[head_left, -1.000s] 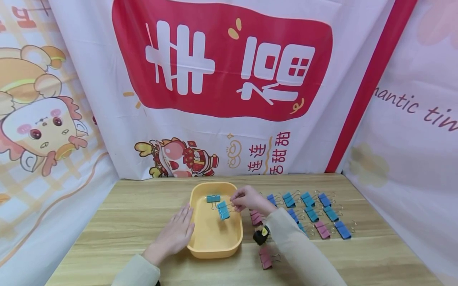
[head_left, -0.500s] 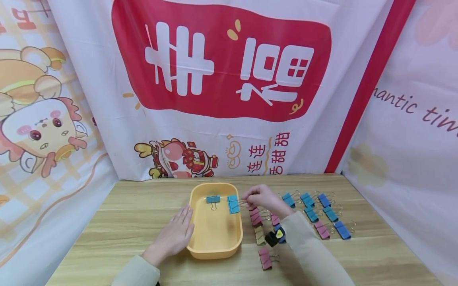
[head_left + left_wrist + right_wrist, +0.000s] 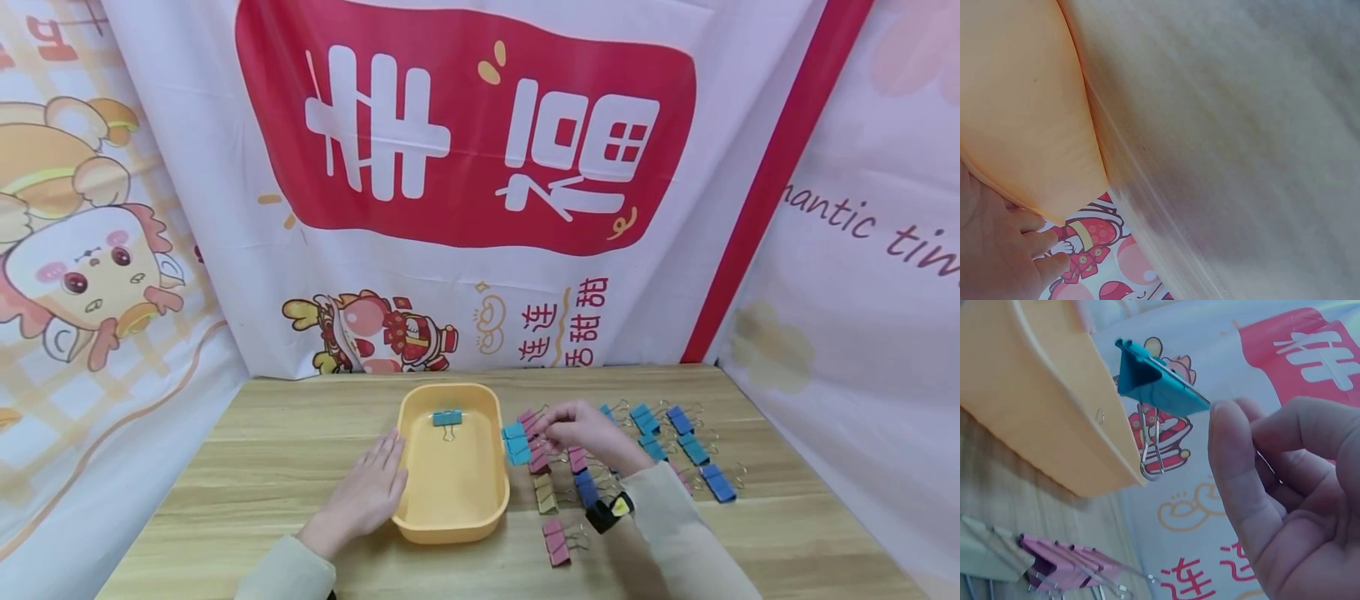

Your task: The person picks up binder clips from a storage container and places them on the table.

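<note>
My right hand (image 3: 581, 429) pinches a teal binder clip (image 3: 516, 443) just beyond the right rim of a yellow tray (image 3: 450, 533). In the right wrist view, thumb and forefinger meet at the end of the teal clip (image 3: 1157, 381), and one wire handle hangs below it. The other handle is hidden by the fingers. My left hand (image 3: 367, 483) lies with straight fingers along the tray's left side; the left wrist view shows those fingers (image 3: 1038, 244) at the tray wall. Another teal binder clip (image 3: 447, 418) lies inside the tray near its far end.
Right of the tray, several binder clips lie in rough rows: a pink clip (image 3: 557, 542) nearest me, a yellow clip (image 3: 545, 492), a blue clip (image 3: 585, 489) and more teal and blue ones farther right. A printed cloth (image 3: 480, 317) stands behind the table (image 3: 315, 433).
My right hand has carried the pinched teal clip from over the tray rightward, out past the rim. The left hand, tray and clip inside it have stayed put.
</note>
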A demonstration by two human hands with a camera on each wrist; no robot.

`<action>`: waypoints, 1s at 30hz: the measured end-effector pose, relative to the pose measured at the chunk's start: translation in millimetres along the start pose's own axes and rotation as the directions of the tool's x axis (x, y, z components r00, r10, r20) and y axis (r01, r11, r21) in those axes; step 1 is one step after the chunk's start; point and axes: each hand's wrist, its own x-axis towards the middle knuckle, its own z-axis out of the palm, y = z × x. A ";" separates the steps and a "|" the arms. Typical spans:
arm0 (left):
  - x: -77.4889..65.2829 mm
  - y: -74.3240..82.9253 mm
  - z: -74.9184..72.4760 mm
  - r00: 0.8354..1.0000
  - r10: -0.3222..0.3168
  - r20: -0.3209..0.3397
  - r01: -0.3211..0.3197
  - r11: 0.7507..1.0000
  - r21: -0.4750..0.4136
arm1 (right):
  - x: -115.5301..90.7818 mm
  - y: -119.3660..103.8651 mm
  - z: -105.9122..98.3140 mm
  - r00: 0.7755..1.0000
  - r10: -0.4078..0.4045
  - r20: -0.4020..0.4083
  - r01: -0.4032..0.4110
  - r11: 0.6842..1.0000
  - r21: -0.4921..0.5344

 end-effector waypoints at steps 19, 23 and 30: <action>0.1 -1.1 2.2 1.000 -0.009 0.005 0.009 1.000 -0.007 | -42.2 25.7 -21.4 0.989 0.069 0.132 -0.092 0.981 0.171; -0.1 -1.3 2.9 1.000 -0.007 0.005 0.007 1.000 -0.006 | -50.1 32.3 -24.1 0.985 0.070 0.156 -0.097 0.980 0.175; -0.2 -1.5 2.8 1.000 -0.007 -0.004 0.007 1.000 -0.012 | -63.9 41.6 -31.5 0.985 0.061 0.161 -0.090 0.979 0.184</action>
